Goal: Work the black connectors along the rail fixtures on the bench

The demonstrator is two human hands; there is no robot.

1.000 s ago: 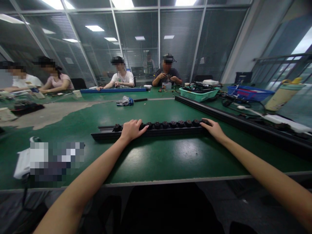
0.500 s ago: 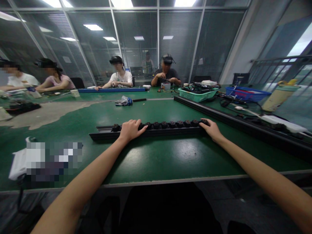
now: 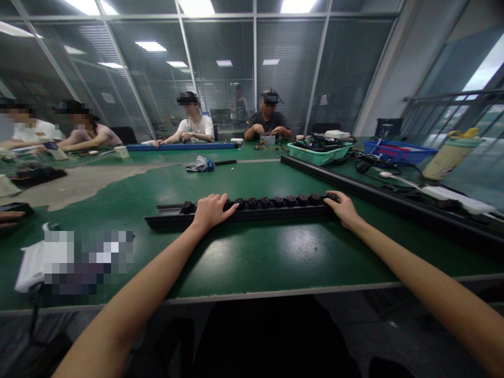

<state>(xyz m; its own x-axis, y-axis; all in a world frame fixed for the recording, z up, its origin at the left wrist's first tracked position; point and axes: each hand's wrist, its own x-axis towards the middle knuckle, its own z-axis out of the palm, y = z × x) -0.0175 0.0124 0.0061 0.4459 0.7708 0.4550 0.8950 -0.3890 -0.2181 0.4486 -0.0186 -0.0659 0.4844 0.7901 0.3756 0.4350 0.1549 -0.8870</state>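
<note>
A long black rail (image 3: 283,211) lies crosswise on the green table, with a row of round, dark socket-like pieces (image 3: 265,202) along it. Its left end shows a bare open channel. My left hand (image 3: 212,211) is laid over the rail left of the middle, fingers curled over the far side and thumb along the near side. At the right end, my right hand (image 3: 343,209) has thumb and fingers closed around the last dark socket-like piece (image 3: 332,196), which the fingers partly cover.
A longer black rail (image 3: 378,194) slants along the right. Beyond it are a green basket (image 3: 321,154) of cables, a blue basket (image 3: 401,151) and a white power strip (image 3: 452,197). Gloves (image 3: 200,164) lie ahead. A co-worker's hand (image 3: 10,218) shows at the left edge; people sit opposite.
The fingers of my right hand have shifted slightly on the end piece. My left hand stays put. A co-worker's hand with a dark object has come in at the left edge.
</note>
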